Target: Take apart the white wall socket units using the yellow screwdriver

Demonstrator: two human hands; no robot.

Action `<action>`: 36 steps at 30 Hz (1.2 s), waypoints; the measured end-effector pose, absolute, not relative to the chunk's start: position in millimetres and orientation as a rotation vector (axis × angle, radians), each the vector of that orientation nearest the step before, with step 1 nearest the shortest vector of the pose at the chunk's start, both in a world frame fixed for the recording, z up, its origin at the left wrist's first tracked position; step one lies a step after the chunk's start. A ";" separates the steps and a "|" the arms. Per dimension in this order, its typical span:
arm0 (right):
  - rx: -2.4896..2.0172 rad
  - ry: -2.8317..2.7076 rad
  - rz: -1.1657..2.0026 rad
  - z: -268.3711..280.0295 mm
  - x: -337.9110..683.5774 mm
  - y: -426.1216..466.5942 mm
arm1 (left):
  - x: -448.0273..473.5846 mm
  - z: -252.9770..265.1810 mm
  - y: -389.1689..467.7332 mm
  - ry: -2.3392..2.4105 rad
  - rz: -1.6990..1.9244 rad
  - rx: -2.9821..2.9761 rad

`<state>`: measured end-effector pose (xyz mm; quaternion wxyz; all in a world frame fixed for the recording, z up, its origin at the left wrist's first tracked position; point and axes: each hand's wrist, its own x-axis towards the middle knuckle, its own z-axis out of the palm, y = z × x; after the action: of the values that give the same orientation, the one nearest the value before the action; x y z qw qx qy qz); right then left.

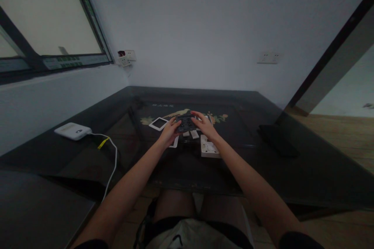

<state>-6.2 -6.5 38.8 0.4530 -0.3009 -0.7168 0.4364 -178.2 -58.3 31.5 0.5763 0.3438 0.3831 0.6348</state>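
Both my hands hold a dark square plastic plate (186, 123) with moulded detail, resembling the inner part of a wall switch, just above the table. My left hand (170, 130) pinches its left edge with the thumb on top. My right hand (205, 126) grips the right edge, fingers curled over the far corner. A white square frame (158, 124) lies left of the plate. Another white piece (174, 142) is partly covered by my left hand. Small white rectangular pieces (194, 134) lie just below the plate. A white open box-shaped part (209, 148) sits beside my right forearm.
The black glossy table (187, 171) has a painted bird and flowers. At left lies a white device (73, 130) with a white cable (115, 159) and yellow tag (103, 142). A dark flat object (277, 141) lies at right. Wall sockets (269, 58) are behind.
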 end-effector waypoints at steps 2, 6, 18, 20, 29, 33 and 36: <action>-0.844 -1.976 0.869 42.3 0.8 1.2 | -180.4 30.0 -55.3 0.899 1.514 0.766; -0.919 -2.459 0.475 49.0 8.3 10.0 | -185.4 29.0 -51.2 0.921 1.590 0.680; -0.951 -2.969 0.135 51.2 -17.1 9.0 | -185.8 35.9 -53.2 0.815 1.572 0.434; -0.896 -2.968 0.117 56.7 -16.5 5.5 | -185.8 37.6 -53.2 0.769 1.539 0.366; -0.691 -2.166 0.657 75.2 58.4 -20.5 | -176.9 53.3 -60.8 0.673 1.357 0.513; -0.698 -1.735 0.914 66.0 92.3 -33.6 | -144.7 61.7 -58.5 0.578 1.335 0.756; -0.723 -1.537 1.041 59.4 104.2 -36.7 | -114.9 62.1 -55.6 0.576 1.343 0.809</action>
<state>104.2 -36.7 59.4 0.5436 -0.3047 -0.6476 0.4384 -114.9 -55.6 62.1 0.6711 0.3590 0.2556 0.5962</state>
